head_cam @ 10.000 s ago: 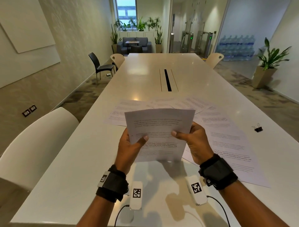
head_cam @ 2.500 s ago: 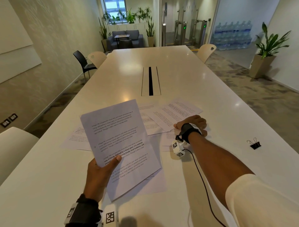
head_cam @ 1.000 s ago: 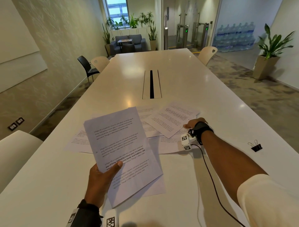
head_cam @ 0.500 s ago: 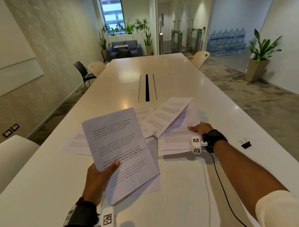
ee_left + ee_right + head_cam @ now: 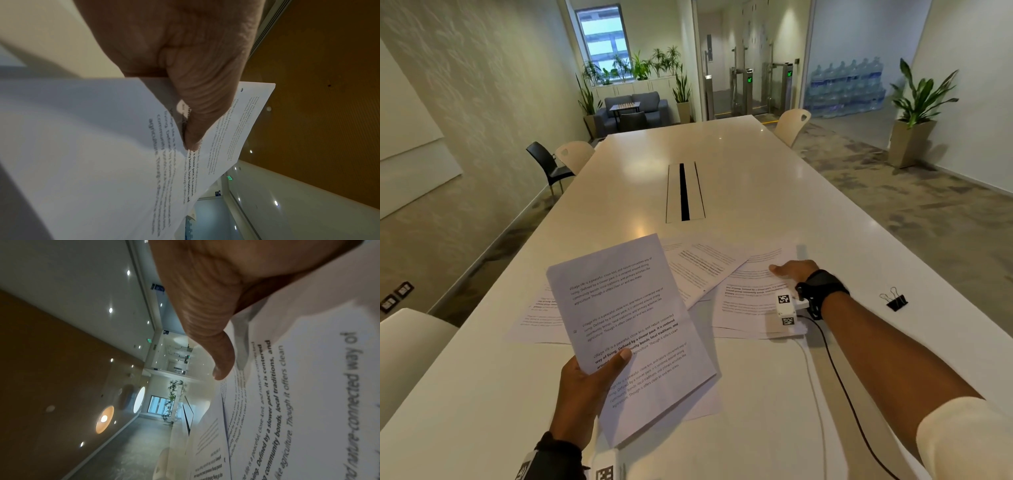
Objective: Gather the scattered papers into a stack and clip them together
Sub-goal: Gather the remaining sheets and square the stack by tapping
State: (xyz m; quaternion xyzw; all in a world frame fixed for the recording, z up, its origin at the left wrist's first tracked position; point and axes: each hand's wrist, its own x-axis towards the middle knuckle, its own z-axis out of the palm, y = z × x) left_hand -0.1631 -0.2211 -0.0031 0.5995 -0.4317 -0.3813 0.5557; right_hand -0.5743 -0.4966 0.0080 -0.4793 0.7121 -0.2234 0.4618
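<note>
My left hand (image 5: 585,385) grips a sheaf of printed papers (image 5: 619,308) above the near table, thumb (image 5: 193,129) pressed on the top sheet (image 5: 92,146). Several loose sheets lie fanned on the white table beyond it: one at the left (image 5: 536,317), one in the middle (image 5: 705,269), one at the right (image 5: 748,303). My right hand (image 5: 792,270) rests on the right sheet's far end, fingers fairly straight, thumb (image 5: 216,353) sticking out over the sheet (image 5: 308,402), which buckles a little under the palm. A black binder clip (image 5: 893,301) lies on the table to the right of that wrist.
The long white table (image 5: 722,164) has a cable slot (image 5: 684,192) down its middle. White chairs stand at the near left (image 5: 410,359) and along both far sides, with a black chair (image 5: 548,164) at the left. A cable (image 5: 835,373) trails from my right wrist.
My right hand has slid the right sheet nearer and to the right, away from the middle sheets. My left hand keeps the sheaf raised in much the same place.
</note>
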